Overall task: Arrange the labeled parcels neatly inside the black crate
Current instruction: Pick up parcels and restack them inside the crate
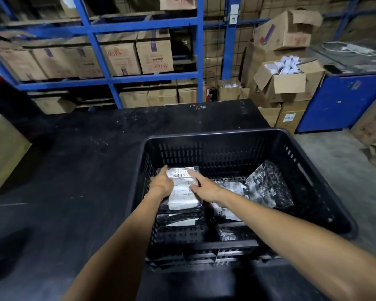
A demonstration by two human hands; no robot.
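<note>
Head view shows the left hand (162,184) and right hand (204,187), fingers spread flat, pressing a labeled parcel (183,190) in the black crate (326,185)'s far-left corner. Best to square it against both walls before letting go.

Hidden, blurred and cropped parts

The left hand (162,183) and right hand (204,186) cover both sides of the labeled parcel (182,192), whose small print is unreadable; the black crate (313,170) hides the parcels' undersides, and both arms leave the bottom edge.
</note>
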